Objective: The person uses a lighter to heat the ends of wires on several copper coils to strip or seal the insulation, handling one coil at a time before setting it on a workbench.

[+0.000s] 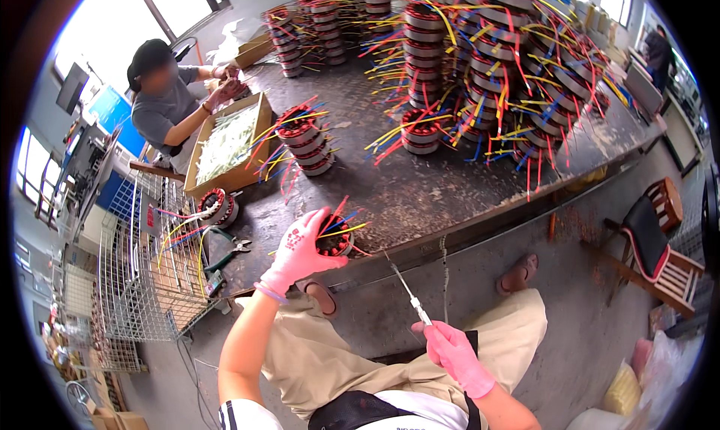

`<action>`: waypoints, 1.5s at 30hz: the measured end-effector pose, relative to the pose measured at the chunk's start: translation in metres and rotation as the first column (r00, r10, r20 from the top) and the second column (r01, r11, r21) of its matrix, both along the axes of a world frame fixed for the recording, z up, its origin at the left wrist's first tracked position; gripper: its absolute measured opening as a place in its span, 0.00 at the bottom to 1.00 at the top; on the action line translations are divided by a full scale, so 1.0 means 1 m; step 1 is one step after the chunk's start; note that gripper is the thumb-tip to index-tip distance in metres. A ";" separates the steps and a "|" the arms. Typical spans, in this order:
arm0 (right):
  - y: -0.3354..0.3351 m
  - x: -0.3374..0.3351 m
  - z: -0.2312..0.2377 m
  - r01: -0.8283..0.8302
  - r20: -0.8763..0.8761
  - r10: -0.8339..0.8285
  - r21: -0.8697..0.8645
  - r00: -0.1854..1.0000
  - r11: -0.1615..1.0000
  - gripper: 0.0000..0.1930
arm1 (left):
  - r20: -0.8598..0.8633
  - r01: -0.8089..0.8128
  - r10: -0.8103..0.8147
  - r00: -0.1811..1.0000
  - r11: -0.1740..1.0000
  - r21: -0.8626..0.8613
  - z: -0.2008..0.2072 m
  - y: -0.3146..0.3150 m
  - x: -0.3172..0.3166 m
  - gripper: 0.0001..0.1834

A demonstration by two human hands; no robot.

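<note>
In a pink glove, my left hand (297, 251) grips a motor stator (335, 241) near the table's front edge. Red, blue and yellow wires stick out of its ring, and my fingers hide its left side. My right hand (455, 355), also gloved in pink, is closed round a thin metal rod tool with a white handle (417, 304). Its slender tip points up toward the table edge, apart from the stator. Left of my left hand, another stator (218, 207) lies tilted, with green-handled pliers (225, 250) just below it.
A short stator stack (304, 141) stands beyond my left hand. Tall wired stacks (424, 55) fill the table's (360, 182) far right. A cardboard box (262, 134) of pale strips sits near a co-worker (161, 100). A wire cage (142, 265) adjoins the left side; a chair (649, 239) stands right.
</note>
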State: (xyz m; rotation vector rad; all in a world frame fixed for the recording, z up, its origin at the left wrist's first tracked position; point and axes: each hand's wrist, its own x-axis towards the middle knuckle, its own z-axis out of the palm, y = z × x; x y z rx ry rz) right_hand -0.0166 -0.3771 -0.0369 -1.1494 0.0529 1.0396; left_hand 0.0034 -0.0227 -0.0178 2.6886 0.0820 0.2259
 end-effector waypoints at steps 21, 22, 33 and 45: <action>0.029 -0.003 -0.001 -0.084 0.049 0.091 -0.128 0.995 0.988 0.17 | -0.011 0.052 -0.053 0.999 0.999 -0.007 0.003 0.016 -0.004 0.54; 0.030 -0.003 0.000 -0.084 0.048 0.091 -0.123 0.995 0.989 0.17 | -0.011 0.065 -0.065 0.998 0.998 -0.009 0.003 0.017 -0.003 0.54; 0.036 0.000 0.008 -0.089 0.079 0.102 -0.163 0.992 0.983 0.17 | -0.027 0.074 -0.075 0.997 0.997 -0.018 0.004 0.018 -0.002 0.54; 0.035 -0.003 0.001 -0.076 0.048 0.082 -0.120 0.995 0.990 0.17 | -0.046 0.050 -0.051 0.998 0.999 -0.019 0.007 0.014 -0.002 0.55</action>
